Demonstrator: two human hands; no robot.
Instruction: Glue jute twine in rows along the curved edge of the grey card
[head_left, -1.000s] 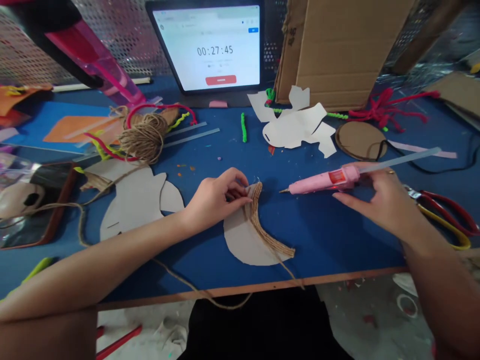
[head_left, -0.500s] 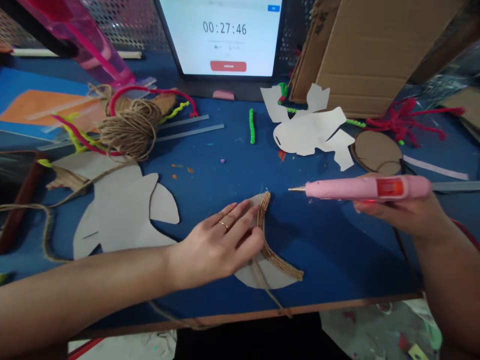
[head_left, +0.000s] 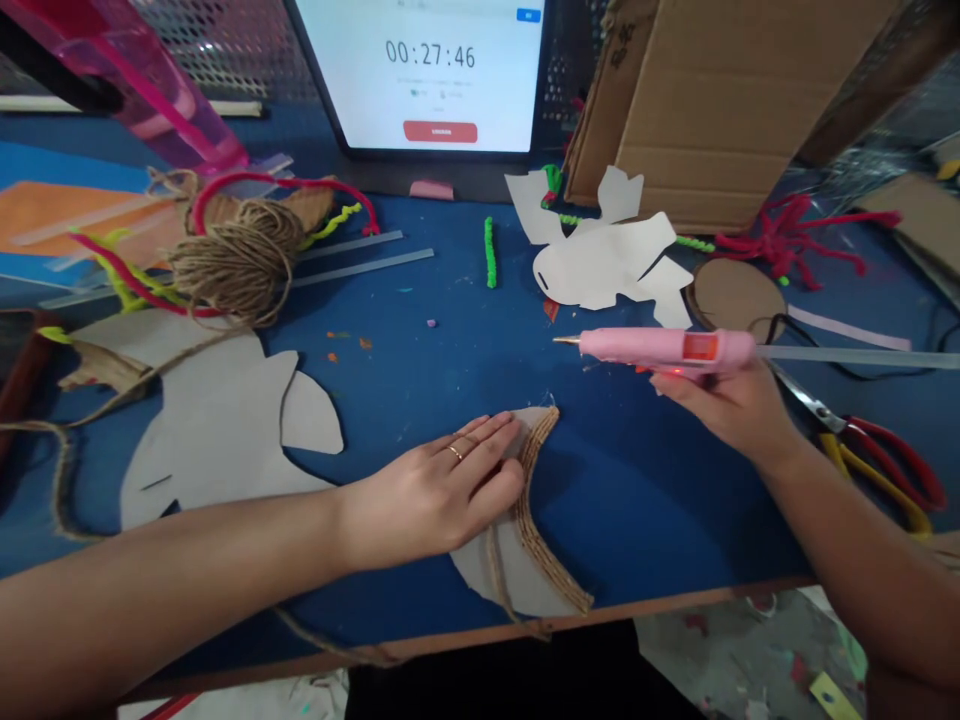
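My left hand (head_left: pixel 442 485) lies flat with its fingers stretched over a grey crescent-like card piece (head_left: pixel 480 575), pressing it to the table. Rows of brown jute twine (head_left: pixel 551 550) line the curved right edge of that piece. A loose strand of twine (head_left: pixel 496 570) crosses its lower part. My right hand (head_left: pixel 739 405) is closed round a pink hot glue gun (head_left: pixel 637 345), a clear glue stick (head_left: pixel 862 356) poking from its back. The metal nozzle points left, above the card piece and apart from it.
A large grey card cutout (head_left: pixel 217 420) lies left, below a twine ball (head_left: pixel 232 255). A white cutout (head_left: pixel 600 260), green pipe cleaner (head_left: pixel 490 252) and cardboard disc (head_left: pixel 739 290) lie farther back. Scissors (head_left: pixel 829 415) rest by my right forearm. A tablet (head_left: pixel 435 90) and cardboard box (head_left: pixel 735 110) stand behind.
My right hand has carried the glue gun left and slightly away from me, uncovering the scissors. The card piece under my left hand has turned slightly and shifted toward me.
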